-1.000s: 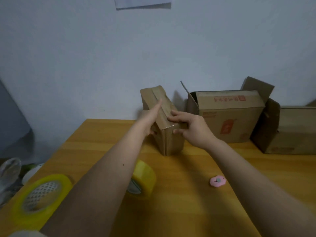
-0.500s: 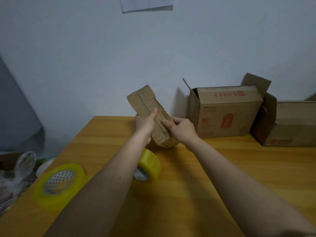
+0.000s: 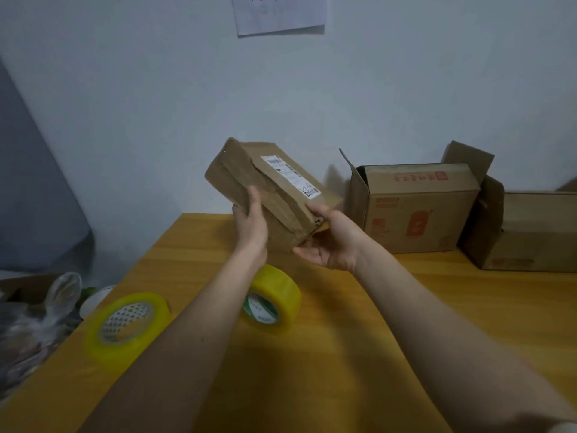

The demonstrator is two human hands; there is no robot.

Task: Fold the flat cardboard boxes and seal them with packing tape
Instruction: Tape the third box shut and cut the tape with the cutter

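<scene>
A small brown cardboard box (image 3: 268, 182) with a white shipping label is held tilted in the air above the wooden table (image 3: 406, 307). My left hand (image 3: 251, 221) grips its left side, thumb on the taped top face and fingers behind. My right hand (image 3: 334, 242) holds its near lower end, thumb on top and fingers underneath. Two yellow rolls of packing tape are on the table: one (image 3: 274, 303) stands on edge under my left forearm, the other (image 3: 128, 326) lies flat near the left edge.
A larger box (image 3: 415, 207) with raised flaps stands against the wall at the right, and another box (image 3: 530, 232) stands beside it. Plastic clutter (image 3: 37, 320) sits off the table's left edge. A paper sheet (image 3: 278, 14) hangs on the wall.
The small box has come up off the table and turned, so its labelled side now shows. My right hand has shifted to its lower end. The view has tilted upward.
</scene>
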